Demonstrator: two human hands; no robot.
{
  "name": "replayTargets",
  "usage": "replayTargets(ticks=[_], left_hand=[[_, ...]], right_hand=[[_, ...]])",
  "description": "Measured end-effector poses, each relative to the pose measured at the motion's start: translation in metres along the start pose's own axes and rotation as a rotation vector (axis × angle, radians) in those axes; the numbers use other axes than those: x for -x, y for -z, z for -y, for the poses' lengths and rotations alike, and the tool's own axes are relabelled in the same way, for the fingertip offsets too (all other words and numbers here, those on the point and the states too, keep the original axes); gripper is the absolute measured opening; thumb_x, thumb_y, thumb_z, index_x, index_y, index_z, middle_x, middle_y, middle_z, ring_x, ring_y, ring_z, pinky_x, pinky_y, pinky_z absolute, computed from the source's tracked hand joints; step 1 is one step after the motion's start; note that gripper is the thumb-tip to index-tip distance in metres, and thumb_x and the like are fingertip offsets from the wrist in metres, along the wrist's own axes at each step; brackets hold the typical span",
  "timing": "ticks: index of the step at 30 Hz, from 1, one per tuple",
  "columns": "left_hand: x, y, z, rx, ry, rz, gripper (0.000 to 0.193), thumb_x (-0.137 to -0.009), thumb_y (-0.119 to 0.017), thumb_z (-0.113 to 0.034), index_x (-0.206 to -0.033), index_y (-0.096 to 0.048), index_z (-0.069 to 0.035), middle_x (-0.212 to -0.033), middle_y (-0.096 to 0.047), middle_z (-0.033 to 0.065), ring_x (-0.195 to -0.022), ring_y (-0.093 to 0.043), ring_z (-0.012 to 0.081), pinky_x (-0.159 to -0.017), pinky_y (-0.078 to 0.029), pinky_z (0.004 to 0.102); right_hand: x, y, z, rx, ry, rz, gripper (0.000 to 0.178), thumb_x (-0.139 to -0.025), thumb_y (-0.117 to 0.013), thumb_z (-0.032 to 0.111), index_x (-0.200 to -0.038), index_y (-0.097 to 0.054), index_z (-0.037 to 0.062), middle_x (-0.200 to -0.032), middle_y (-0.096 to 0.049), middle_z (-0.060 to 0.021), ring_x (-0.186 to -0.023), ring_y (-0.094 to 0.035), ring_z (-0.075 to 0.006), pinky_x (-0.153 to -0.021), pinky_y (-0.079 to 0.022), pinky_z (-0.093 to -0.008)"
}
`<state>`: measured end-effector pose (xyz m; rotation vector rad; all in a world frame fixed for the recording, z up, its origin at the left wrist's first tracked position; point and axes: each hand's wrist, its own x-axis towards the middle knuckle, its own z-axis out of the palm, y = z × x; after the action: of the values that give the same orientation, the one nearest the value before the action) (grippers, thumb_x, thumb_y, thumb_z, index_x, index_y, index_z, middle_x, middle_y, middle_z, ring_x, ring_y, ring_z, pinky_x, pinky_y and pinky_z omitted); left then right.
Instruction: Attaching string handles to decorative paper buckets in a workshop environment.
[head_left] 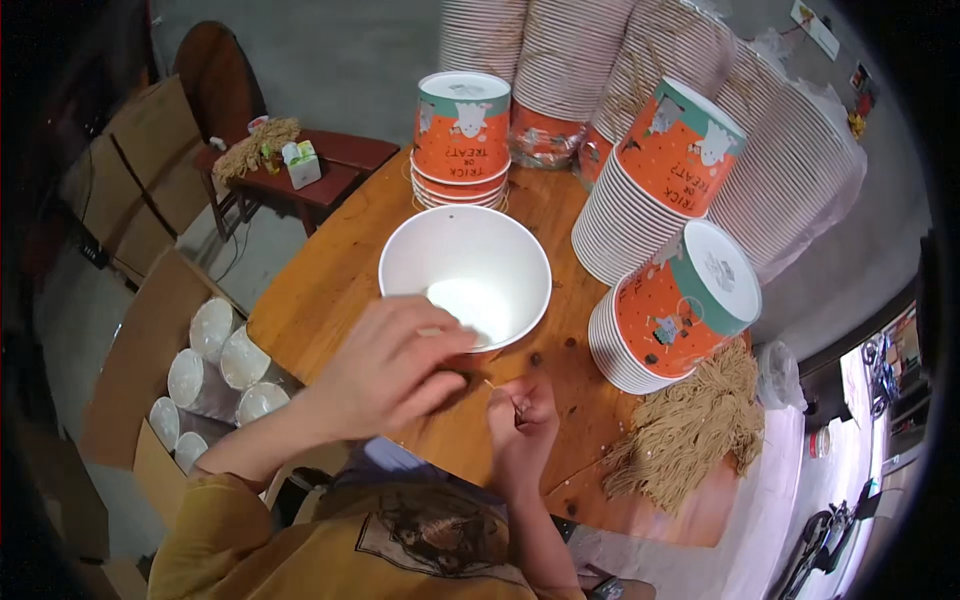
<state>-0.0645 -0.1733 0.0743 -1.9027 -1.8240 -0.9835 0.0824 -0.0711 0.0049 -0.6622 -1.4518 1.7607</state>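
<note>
Holding: our left hand [385, 365] is gripping the white bowl [465, 272] rim, mouth facing up.
Pinching: our right hand [522, 420] is closing on a thin string [492, 385], running leftward.

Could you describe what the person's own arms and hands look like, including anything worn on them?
Both hands, left and right, are bare: no gloves, rings or watch visible. The forearms are uncovered too. A mustard-yellow short sleeve of a printed top covers the left upper arm.

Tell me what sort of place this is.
Probably a small assembly workshop: stacked paper buckets crowd a wooden table, twine bundles lie ready, and a carton holds finished ones.
</note>
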Motion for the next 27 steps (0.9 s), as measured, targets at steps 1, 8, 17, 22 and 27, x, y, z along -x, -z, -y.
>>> replayTargets(ticks=[1,8,17,22,27], left_hand=[[-0.002,-0.006,-0.009,-0.009,-0.025,0.046,0.043,-0.076,-0.073,-0.016,-0.115,-0.059,-0.006,-0.107,-0.055,0.0104,-0.097,-0.054,0.0297,-0.086,-0.045,0.0403],[0.01,-0.023,-0.017,0.168,0.021,0.099,0.039,-0.076,-0.073,-0.006,-0.112,-0.059,-0.003,-0.101,-0.055,0.012,-0.089,-0.055,0.0311,-0.076,-0.048,0.0366],[0.014,-0.014,-0.013,0.159,-0.058,0.158,0.026,-0.074,-0.066,0.0,-0.096,-0.052,-0.001,-0.091,-0.05,0.0112,-0.084,-0.05,0.0297,-0.071,-0.045,0.0368],[0.018,-0.013,-0.008,0.183,-0.001,0.198,0.029,-0.074,-0.068,-0.002,-0.098,-0.051,-0.001,-0.096,-0.05,0.0125,-0.088,-0.051,0.0309,-0.075,-0.046,0.0379],[-0.011,-0.003,0.003,-0.019,0.08,0.05,0.029,-0.078,-0.068,-0.007,-0.102,-0.054,-0.003,-0.097,-0.054,0.0123,-0.092,-0.054,0.0318,-0.084,-0.044,0.0409]], right_hand=[[0.001,-0.001,0.003,-0.001,0.051,0.0,0.009,-0.087,-0.058,-0.001,-0.084,-0.053,0.0046,-0.072,-0.051,0.0076,-0.064,-0.044,0.0003,-0.056,-0.035,-0.0165],[0.01,0.005,0.012,-0.025,0.022,0.104,0.009,-0.088,-0.06,0.0,-0.081,-0.056,0.0039,-0.073,-0.052,0.008,-0.064,-0.044,0.0005,-0.056,-0.034,-0.0162],[0.011,-0.002,0.014,0.027,0.018,0.19,0.004,-0.091,-0.059,0.003,-0.087,-0.06,0.0046,-0.073,-0.048,0.0091,-0.064,-0.039,0.0012,-0.056,-0.031,-0.0159],[0.008,-0.003,0.007,0.063,0.035,0.166,0.005,-0.089,-0.06,0.002,-0.087,-0.058,0.005,-0.07,-0.047,0.0099,-0.061,-0.038,0.0012,-0.054,-0.03,-0.0162],[-0.003,-0.006,-0.004,0.141,0.208,-0.015,0.008,-0.087,-0.062,0.001,-0.086,-0.055,0.0043,-0.069,-0.05,0.0074,-0.061,-0.043,0.0003,-0.053,-0.036,-0.0175]])
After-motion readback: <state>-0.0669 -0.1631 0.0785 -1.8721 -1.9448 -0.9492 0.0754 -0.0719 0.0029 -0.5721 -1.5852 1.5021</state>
